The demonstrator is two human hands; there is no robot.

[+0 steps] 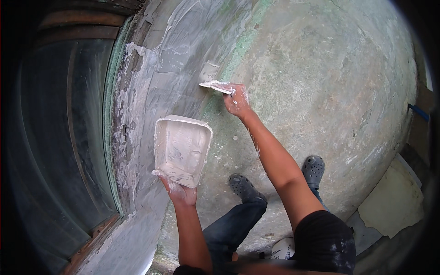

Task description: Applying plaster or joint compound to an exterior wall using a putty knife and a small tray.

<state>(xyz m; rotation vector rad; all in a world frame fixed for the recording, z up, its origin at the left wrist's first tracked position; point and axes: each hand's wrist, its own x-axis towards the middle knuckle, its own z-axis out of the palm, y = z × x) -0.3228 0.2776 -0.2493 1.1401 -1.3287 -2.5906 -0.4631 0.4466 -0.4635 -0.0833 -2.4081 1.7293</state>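
My left hand (pixel 183 194), smeared with pale paste, grips the lower end of a whitish rectangular tub (pixel 184 120). Wet putty coats the tub's inside, thickest at its near end. Farther ahead and to the right, my right hand (pixel 237 100) is closed round a flat putty knife (pixel 215 85) caked in the same paste. The blade's tip is at the low grey wall (pixel 176 68), just below a small fresh patch of putty (pixel 209 70). Whether the blade presses on the wall, I cannot tell. White splashes mark my right hand and forearm.
A green-edged frame (pixel 109 119) with dark panes stands at the left. My grey clogs (pixel 314 170) are on the stained concrete floor (pixel 330 87). A white bucket (pixel 283 250) is by my right arm's sleeve. Pale broken board (pixel 392 201) lies at the right.
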